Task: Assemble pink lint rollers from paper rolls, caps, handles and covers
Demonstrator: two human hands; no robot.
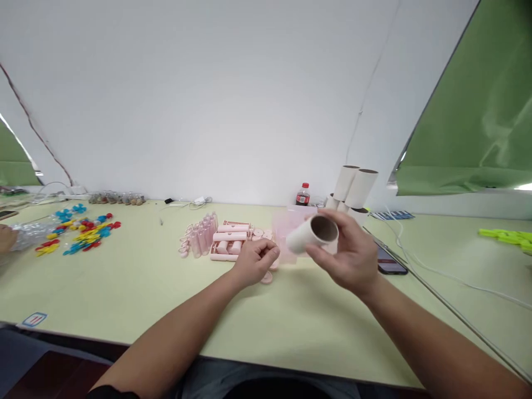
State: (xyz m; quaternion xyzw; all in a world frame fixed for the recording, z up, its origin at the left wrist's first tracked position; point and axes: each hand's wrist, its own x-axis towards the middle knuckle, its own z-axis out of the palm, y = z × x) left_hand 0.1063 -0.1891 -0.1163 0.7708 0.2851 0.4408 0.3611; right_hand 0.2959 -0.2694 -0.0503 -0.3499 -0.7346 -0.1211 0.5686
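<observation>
Head view: at the left edge, another person's hand (6,238) is by clear plastic wrap (33,237), with red, yellow and blue toy pieces (89,235) to its right. On the table's near left edge, a sticker (34,320) shows two red strokes, resembling 11, inside a blue outline. Pink bottles (203,237) stand beside larger pink parts (230,236). Near these, the left hand (255,261) has its fingers curled in, thumb close to forefinger; whether anything is pinched there cannot be told. Right of it, in front of a see-through pink box (281,227), a tilted cardboard tube (300,238) is gripped by the right hand (351,252), its fingers and thumb spread wide around it. Farther back, a red-capped drink bottle (303,195) has an unreadable label; stacked tubes (361,188) stand to its right, and a phone (390,263) lies nearer.
</observation>
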